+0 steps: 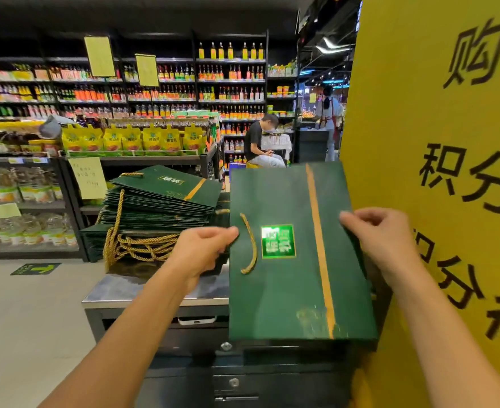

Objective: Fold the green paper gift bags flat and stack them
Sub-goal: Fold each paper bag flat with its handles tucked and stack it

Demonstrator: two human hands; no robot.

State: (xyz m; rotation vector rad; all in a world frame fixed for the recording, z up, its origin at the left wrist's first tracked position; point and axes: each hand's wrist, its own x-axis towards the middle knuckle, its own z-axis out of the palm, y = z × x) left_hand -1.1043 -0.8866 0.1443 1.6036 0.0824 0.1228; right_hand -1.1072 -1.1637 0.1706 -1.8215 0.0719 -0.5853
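Note:
A dark green paper gift bag (287, 290) with a gold stripe, a shiny green label and a gold rope handle is held up flat in front of me. My left hand (204, 248) pinches its left edge. Its right edge is gripped by my right hand (381, 237). To the left, a tall stack of flattened green bags (160, 207) lies on the metal counter (154, 293), gold rope handles hanging off its near side.
A big yellow sign with black characters (448, 172) stands close on the right. Black drawers (272, 378) sit below the counter. Store shelves with bottles and yellow packets (131, 139) fill the background. A seated person (260, 145) and a standing person (329, 113) are far back.

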